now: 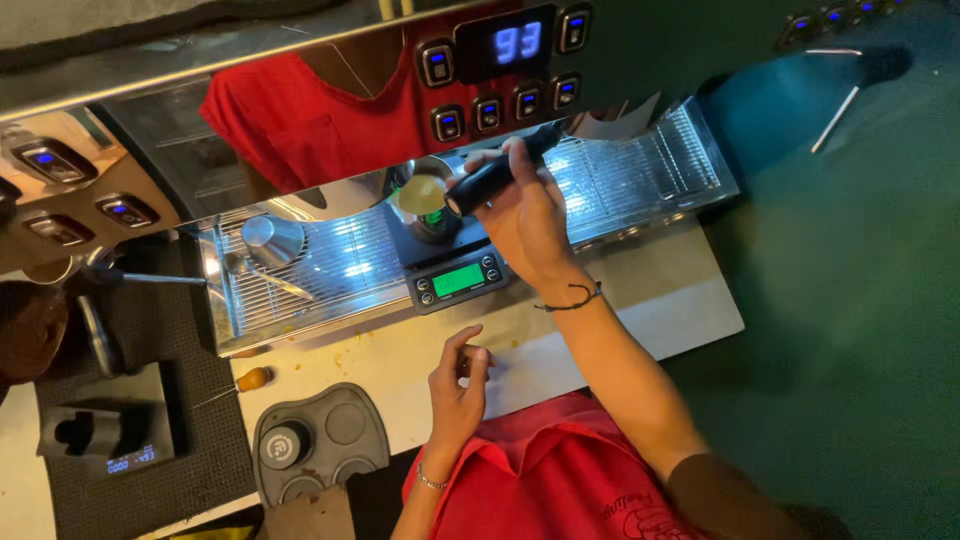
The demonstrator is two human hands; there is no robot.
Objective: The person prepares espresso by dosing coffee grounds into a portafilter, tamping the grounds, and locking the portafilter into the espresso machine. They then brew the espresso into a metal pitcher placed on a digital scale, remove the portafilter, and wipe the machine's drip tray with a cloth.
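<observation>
The far end of the black cylindrical portafilter handle (497, 172) is lost against the dark front of the polished steel espresso machine (250, 70), so its basket cannot be made out. The right hand (525, 215) is wrapped round that handle, fingers closed on it, over the middle of the ribbed steel drip tray (330, 265). Just left of the handle's near end stands a small cup with pale yellowish contents (424, 197); its base is hidden in shadow, resting on the small grey digital scale with a green lit screen (458, 281). The left hand (458, 385) hangs nearer, over the pale countertop (640, 300), fingers loosely curled and holding nothing; whether it touches the surface is unclear.

A blue lit display (517, 43) sits high on the machine's panel, ringed by square blue-lit buttons. On the tray's left stands a small steel funnel-shaped piece (271, 240), its lower part hard to read. At near left, a dark grey rubber tamping mat (318, 440) holds a round black tamper (285, 446); beside it, a second black scale (120, 425) is partly dim. The person's forearms and red shirt are cut off by the near edge.
</observation>
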